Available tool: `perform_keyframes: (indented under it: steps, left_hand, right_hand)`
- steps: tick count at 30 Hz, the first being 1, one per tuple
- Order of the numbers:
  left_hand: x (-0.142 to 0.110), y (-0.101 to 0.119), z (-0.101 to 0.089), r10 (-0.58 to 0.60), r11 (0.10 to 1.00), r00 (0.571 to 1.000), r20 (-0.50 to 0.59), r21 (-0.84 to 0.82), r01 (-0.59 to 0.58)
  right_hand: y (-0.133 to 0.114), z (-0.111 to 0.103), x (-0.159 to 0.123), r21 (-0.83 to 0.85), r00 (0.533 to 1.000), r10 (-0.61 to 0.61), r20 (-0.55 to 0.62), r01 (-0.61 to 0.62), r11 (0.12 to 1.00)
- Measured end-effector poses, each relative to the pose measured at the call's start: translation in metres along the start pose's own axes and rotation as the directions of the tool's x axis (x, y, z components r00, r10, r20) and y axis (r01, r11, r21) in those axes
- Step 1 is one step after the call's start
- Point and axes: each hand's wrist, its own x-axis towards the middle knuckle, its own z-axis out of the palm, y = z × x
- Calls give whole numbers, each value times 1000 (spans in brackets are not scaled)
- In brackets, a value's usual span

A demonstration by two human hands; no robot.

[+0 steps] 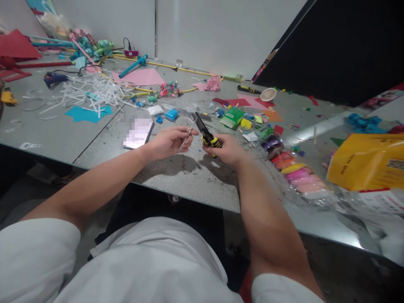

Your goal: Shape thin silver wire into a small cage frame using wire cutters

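Observation:
My left hand [172,142] pinches a thin, twisted silvery wire [187,139] between thumb and fingers, above the table's front part. One end of the wire points up toward the dark jaws of a pair of pliers [204,129]. These have black and yellow handles, and my right hand [227,148] is wrapped around them. Whether the jaws touch the wire is not clear. A phone [139,132] with a blurred screen lies beside my left hand. Just beyond the hands are a blue clay packet [171,114] and a white packet [155,110].
Coloured clay packs [298,172] and a yellow bag [368,162] lie to the right. White paper strips [94,90] and a glue gun [55,79] are on the left. Farther back are a green packet [232,117], pink paper [140,77] and a utility knife [248,89].

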Motion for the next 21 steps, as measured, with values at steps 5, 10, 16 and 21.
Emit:
perform_keyframes:
  steps: [5, 10, 16, 21]
  left_hand:
    - [3, -1, -7, -27, 999, 999, 41, 25, 26]
    - [3, -2, -8, 9, 999, 1000, 30, 47, -10]
    - [-1, 3, -3, 7, 1000, 1000, 20, 9, -7]
    - [-3, 4, 1, -13, 1000, 1000, -26, -20, 12]
  right_hand:
    - [-4, 1, -1, -34, 1000, -6, 20, 7, 999]
    - [-8, 2, -2, -43, 1000, 2, 6, -1, 999]
    - [-6, 1, -2, -25, 1000, -24, -17, 24, 999]
    - [-1, -1, -1, -5, 1000, -16, -23, 16, 1000]
